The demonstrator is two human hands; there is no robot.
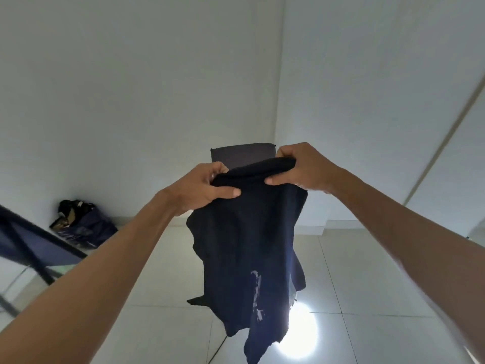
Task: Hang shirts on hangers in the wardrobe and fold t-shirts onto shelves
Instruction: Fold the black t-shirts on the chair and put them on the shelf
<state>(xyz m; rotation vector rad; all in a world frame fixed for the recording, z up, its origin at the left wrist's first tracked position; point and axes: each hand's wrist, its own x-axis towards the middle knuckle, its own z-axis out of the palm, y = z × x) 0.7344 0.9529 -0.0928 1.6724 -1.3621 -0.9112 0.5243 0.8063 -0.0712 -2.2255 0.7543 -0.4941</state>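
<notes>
A dark navy t-shirt (246, 245) with a faded white print near its lower part hangs in the air in front of me. My left hand (204, 187) pinches its bunched top edge on the left. Gripping the same edge on the right is my right hand (301, 169). Both arms are stretched forward at chest height. The cloth droops down towards the tiled floor. No hanger or wardrobe shelf shows.
A dark grey upright object (242, 153) stands behind the shirt in the room corner. A blue bag with dark items (84, 227) lies on the floor by the left wall. A dark-framed panel (34, 245) slants at the left. A bright light glare (299, 329) reflects on the floor tiles.
</notes>
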